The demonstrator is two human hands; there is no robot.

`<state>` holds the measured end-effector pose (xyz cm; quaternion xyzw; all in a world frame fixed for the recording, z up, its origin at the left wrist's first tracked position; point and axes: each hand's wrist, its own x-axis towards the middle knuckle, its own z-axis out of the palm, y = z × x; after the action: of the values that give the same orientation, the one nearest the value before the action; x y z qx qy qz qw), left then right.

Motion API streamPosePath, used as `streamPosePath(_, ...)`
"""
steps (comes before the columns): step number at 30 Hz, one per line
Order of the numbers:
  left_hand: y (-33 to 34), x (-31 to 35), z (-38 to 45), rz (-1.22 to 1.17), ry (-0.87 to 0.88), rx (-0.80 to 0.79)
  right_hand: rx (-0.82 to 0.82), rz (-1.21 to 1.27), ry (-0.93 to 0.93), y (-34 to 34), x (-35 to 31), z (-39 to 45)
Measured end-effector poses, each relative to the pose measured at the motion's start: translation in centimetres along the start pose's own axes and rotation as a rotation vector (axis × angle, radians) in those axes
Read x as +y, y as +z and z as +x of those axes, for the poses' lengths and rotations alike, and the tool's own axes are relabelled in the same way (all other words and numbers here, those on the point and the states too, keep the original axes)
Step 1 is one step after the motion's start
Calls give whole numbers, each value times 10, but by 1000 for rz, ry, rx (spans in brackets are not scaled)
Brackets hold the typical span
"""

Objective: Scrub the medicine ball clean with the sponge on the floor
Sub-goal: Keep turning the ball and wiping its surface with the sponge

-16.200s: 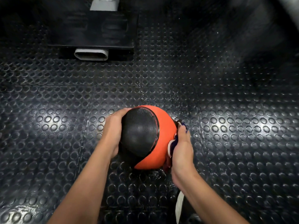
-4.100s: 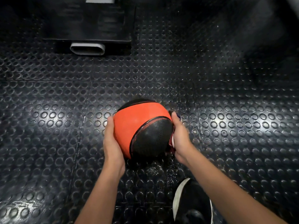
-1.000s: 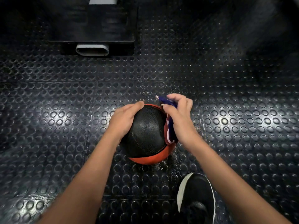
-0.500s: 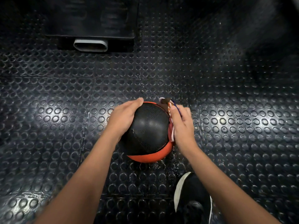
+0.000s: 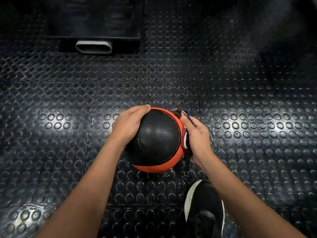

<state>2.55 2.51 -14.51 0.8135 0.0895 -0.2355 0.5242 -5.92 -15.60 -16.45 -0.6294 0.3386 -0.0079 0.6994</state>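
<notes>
- Scrubbing is the step in hand, as I judge it: the medicine ball [image 5: 157,140] sits on the studded black floor [image 5: 240,117], its black textured panel turned up and an orange band showing along the near and right edges.
- Left hand [image 5: 127,125] lies flat against the ball's left flank, fingers straight and together, steadying it rather than gripping.
- Right hand [image 5: 197,134] presses the sponge [image 5: 186,133] against the ball's right side; the fingers curl round it, so only a blue, white and reddish sliver shows between palm and ball.
- Hands stand apart, one on each side, with the ball between them.
- Droplets glint on the floor just beyond and just in front of the ball, so the sponge looks wet.
- Black shoe [image 5: 204,208] with a white sole is planted near the ball, below the right forearm.
- Dark block with a pale oval slot [image 5: 94,47] stands well apart at the far side.
- Next move, by my guess, calls for the flat hand to roll the ball so an unscrubbed part meets the sponge, while the other hand keeps pressure on without letting the ball skid on the wet floor.
</notes>
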Motion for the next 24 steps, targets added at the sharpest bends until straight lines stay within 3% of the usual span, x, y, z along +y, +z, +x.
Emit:
streamPosePath(4, -8, -2, -2, -94, -30, -2, -86, -230, -344, 7, -5, -15)
streamPosePath(6, -12, -6, -5, -141, -30, -22, -105, -221, -363, 10, -2, -19)
streamPosePath(10, -11, -9, -7, -199, -49, -12, -38, -15, -41, 15, -4, 12)
streamPosePath(13, -14, -9, -5, -227, -81, 61, -94, 60, 179, 19, -4, 28)
streamPosePath(16, -18, -11, -10, -107, -146, 407, -209, 194, 397, 17, 5, 25)
streamPosePath(18, -22, -14, -16, -52, -267, 613, -234, 226, 435, 16, 9, 22)
streamPosePath(22, -27, -27, 1, -453, -473, 433, -200, 164, 421, 26, 4, 7)
streamPosePath(24, -27, -13, -9, -511, -437, 269, -137, 138, 398, 28, 0, 3)
